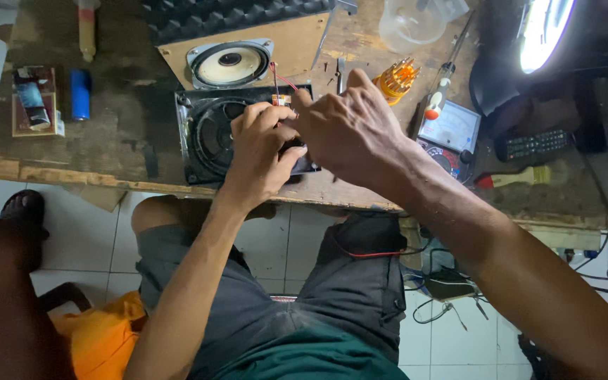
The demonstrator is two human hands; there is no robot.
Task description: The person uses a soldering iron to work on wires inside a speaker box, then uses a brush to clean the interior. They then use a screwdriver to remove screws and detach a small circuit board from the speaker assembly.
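Observation:
A black square speaker unit (209, 134) lies on the worn wooden workbench (107, 141), its round opening facing up. My left hand (262, 151) grips its right side, fingers curled over the top edge. My right hand (350, 130) reaches over from the right, fingertips pinched at the speaker's upper right corner where red wires (283, 79) come in. What the fingertips pinch is hidden. Just behind it lies a second speaker (230, 65) with a pale cone, resting on a brown board.
A blue cylinder (80, 93) and a small box (33, 102) sit at the left. An analog multimeter (448, 134), a screwdriver (441, 91), an orange bit holder (397, 77), a remote (536, 144), a lamp (543, 24) and a clear container (413, 21) are at the right. Another person's leg (1, 267) is lower left.

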